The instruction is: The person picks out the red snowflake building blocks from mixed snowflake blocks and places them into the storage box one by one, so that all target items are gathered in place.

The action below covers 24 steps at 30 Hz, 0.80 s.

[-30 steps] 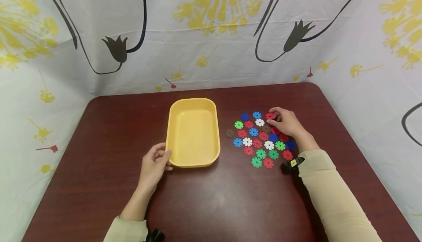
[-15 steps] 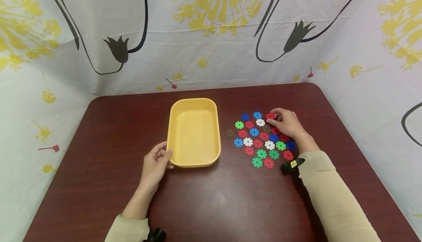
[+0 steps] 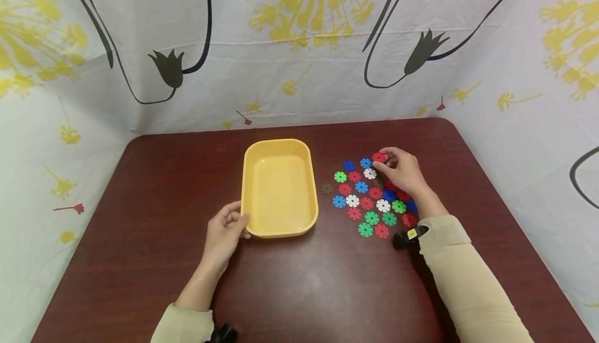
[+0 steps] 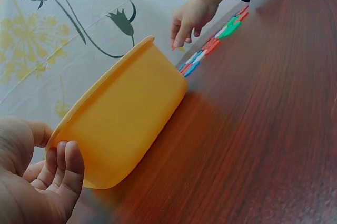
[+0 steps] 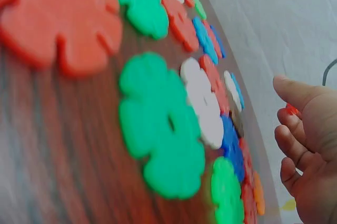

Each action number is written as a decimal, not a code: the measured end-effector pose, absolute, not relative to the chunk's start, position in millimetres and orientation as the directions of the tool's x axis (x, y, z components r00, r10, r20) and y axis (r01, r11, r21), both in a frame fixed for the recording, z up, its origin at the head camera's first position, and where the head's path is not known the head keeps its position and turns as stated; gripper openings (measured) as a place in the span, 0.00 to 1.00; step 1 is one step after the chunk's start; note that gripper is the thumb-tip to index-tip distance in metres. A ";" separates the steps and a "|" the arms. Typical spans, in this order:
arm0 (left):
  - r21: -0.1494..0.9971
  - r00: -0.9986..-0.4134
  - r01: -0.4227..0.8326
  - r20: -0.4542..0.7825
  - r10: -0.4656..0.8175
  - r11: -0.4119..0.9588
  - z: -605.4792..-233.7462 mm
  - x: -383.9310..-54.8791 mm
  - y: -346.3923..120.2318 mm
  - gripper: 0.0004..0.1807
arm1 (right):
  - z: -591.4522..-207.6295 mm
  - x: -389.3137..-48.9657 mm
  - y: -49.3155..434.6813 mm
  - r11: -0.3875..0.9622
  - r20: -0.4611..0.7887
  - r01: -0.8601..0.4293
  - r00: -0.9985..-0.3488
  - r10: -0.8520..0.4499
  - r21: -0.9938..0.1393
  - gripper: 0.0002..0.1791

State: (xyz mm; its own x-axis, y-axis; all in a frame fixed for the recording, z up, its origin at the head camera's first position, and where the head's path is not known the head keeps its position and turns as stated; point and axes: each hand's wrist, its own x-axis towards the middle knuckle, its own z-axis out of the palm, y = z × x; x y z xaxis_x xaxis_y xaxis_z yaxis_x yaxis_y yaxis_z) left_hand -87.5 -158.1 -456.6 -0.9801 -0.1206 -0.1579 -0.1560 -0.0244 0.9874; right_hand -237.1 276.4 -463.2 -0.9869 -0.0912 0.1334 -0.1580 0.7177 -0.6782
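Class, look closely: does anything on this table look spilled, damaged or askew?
Nothing stands out: the tray looks whole, the discs lie grouped beside it, and the right hand holds a red disc.

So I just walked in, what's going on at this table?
A person's left hand grips the near left corner of a yellow tray. Their right hand pinches a red disc at the far side of a spread of colorful notched discs. Those lie on the dark table, to the right of the tray.
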 end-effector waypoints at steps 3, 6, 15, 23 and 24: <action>0.988 -0.981 -0.152 -0.156 -0.115 -0.036 -457.1 -86.4 -157.9 0.22 | -460.7 -237.1 267.8 0.698 0.147 -0.184 -0.983 -0.114 -0.692 0.25; 0.987 -0.981 -0.152 -0.157 -0.111 -0.044 -457.9 -85.3 -157.4 0.21 | -456.8 -236.6 257.3 0.677 0.150 -0.203 -0.979 -0.137 -0.708 0.24; 0.990 -0.984 -0.143 -0.144 -0.101 -0.020 -457.5 -83.1 -154.2 0.22 | -445.9 -233.1 226.2 0.633 0.144 -0.229 -0.972 -0.185 -0.739 0.25; 0.990 -0.985 -0.142 -0.142 -0.100 -0.004 -457.2 -81.8 -152.7 0.22 | -439.5 -233.8 204.5 0.606 0.154 -0.264 -0.962 -0.227 -0.750 0.24; 0.990 -0.984 -0.144 -0.144 -0.101 -0.004 -457.4 -81.7 -152.4 0.22 | -439.5 -233.9 202.3 0.600 0.155 -0.267 -0.960 -0.233 -0.754 0.24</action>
State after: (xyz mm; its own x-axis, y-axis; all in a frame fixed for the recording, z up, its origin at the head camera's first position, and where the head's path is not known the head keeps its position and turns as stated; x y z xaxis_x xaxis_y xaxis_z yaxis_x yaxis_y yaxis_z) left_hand -81.7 -152.4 -457.4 -0.9844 -0.1007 -0.1441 -0.1444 -0.0037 0.9895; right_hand -233.9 202.3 -439.5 -0.9602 -0.2326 0.1549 -0.2671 0.6004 -0.7538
